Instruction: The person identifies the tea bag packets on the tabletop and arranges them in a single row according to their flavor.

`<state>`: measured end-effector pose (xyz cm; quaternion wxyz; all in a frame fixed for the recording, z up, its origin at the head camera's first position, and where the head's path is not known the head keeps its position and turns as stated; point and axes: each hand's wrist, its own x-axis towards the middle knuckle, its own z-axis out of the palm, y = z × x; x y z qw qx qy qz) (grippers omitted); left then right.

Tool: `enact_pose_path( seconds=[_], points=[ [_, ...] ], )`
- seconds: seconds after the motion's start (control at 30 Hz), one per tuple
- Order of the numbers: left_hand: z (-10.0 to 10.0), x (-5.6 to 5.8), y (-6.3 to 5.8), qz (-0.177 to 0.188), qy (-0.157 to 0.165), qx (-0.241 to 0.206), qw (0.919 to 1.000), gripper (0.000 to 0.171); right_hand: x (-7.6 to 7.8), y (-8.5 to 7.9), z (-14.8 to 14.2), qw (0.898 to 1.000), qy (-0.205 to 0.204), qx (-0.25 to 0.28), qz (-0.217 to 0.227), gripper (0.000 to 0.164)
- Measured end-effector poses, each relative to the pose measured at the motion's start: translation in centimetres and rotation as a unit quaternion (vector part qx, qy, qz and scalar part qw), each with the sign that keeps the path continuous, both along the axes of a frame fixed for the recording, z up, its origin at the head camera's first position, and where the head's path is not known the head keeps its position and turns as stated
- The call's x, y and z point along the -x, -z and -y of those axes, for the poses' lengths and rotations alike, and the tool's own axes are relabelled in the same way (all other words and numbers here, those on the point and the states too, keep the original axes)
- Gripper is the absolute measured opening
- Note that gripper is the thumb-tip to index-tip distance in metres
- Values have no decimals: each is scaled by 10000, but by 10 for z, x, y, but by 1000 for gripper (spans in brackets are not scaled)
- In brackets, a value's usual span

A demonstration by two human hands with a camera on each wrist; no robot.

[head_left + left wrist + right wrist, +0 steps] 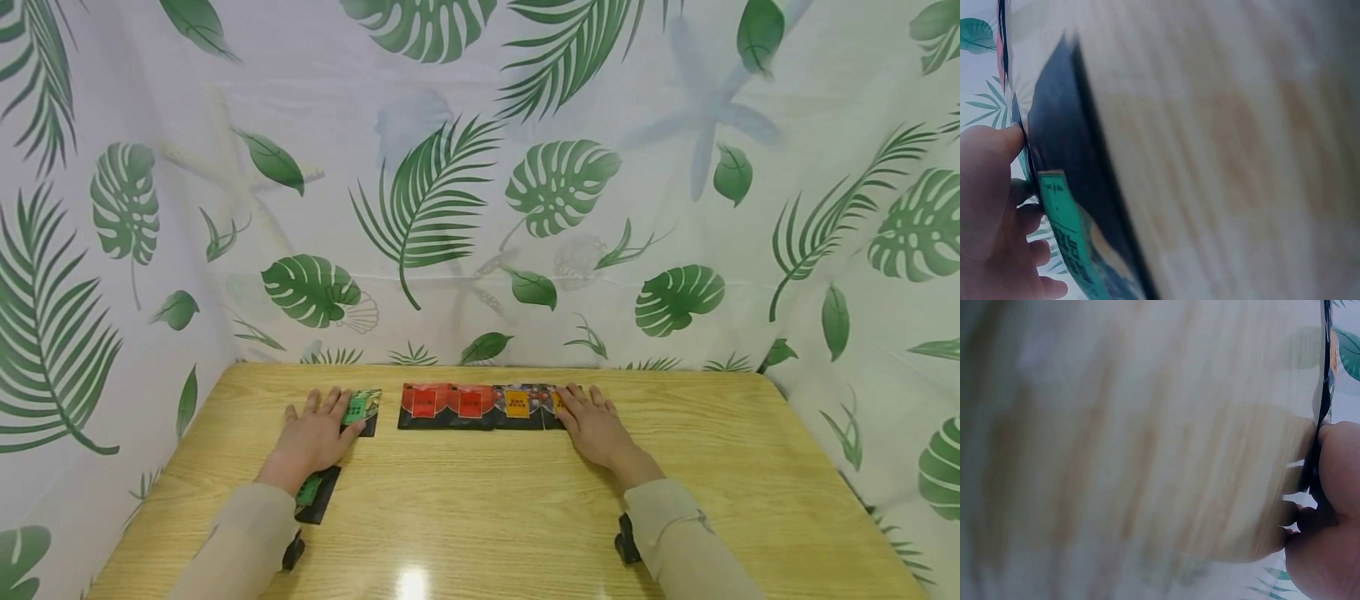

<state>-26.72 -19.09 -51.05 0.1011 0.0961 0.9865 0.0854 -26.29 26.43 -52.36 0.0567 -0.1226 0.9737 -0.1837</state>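
Observation:
My left hand (317, 435) rests on a black packet with a green label (367, 414), its fingers spread and covering the packet's left part. Just below that hand lies another green-labelled packet (321, 497), partly hidden by the wrist; it shows large as a green-labelled packet (1063, 156) in the left wrist view. My right hand (597, 425) lies with extended fingers over the right end of an orange-labelled packet (553, 408). Left of it, in one row, are another orange-labelled packet (517, 407) and two red packets (470, 407), edge to edge.
The packets lie on a light wooden table (465, 517). A white cloth with green leaf prints (465, 208) hangs along the back and both sides. Dark devices sit under both wrists, one being the right wrist device (626, 540).

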Motion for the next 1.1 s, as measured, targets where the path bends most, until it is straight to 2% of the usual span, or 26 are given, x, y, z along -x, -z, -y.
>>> enact_pose_path(
  seconds=[0.33, 0.77, 1.1],
  points=[
    [-10, 4, 0, 73, 57, 143, 9999, 72, 0, 1, -1, 10000, 19, -2, 28, 56],
    [-23, 6, -5, 169, 34, 60, 9998, 71, -2, -1, -1, 10000, -20, 76, -21, 56],
    [-27, 9, -1, 105, 52, 62, 9999, 71, 1, 5, -3, 9995, -45, 268, -138, 56]
  ],
)
